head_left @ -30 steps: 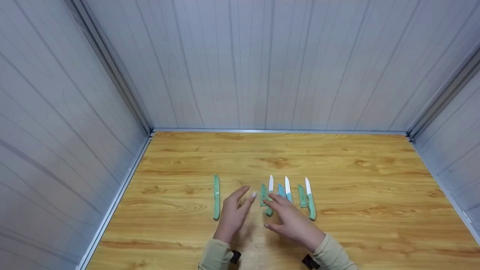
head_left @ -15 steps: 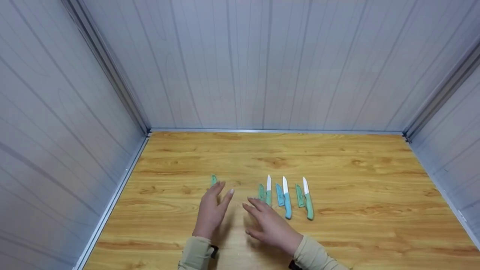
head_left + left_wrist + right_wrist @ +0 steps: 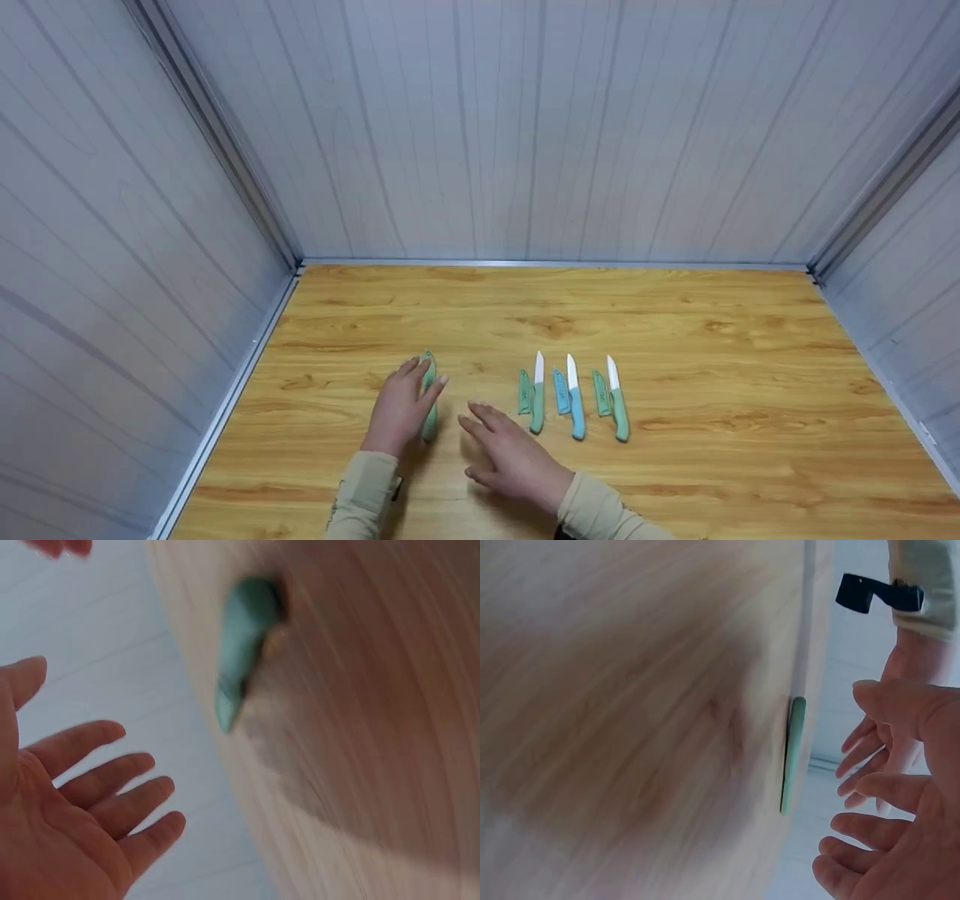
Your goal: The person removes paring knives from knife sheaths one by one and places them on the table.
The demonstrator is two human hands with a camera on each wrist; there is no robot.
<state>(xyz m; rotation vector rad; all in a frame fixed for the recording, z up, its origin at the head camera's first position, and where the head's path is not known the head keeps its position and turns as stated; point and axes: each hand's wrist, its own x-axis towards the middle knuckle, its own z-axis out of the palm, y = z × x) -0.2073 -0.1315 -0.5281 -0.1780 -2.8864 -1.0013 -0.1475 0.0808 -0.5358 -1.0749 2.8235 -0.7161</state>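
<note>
A green paring knife in its green sheath (image 3: 430, 429) lies on the table, partly covered by my left hand (image 3: 397, 412) in the head view. That hand hovers above it with fingers spread, and the left wrist view shows a gap between the open palm (image 3: 67, 840) and the sheathed knife (image 3: 244, 634), slightly blurred there. My right hand (image 3: 517, 459) is held over the table to the right of that knife, holding nothing, its fingers loosely bent. The right wrist view has the green knife (image 3: 793, 757) lying beyond the right hand's fingers (image 3: 870, 829).
Right of my hands lie a green knife (image 3: 538, 409), a blue knife (image 3: 577, 414) and another green knife (image 3: 619, 417), white blades bare and pointing away. Left of each is its sheath: green (image 3: 524, 391), blue (image 3: 561, 390), green (image 3: 601, 392). Panel walls (image 3: 495, 135) enclose the wooden table (image 3: 712, 480).
Both hands have moved left, away from the bare knives, and the left hand has come over the sheathed green knife. The knives lie where they were.
</note>
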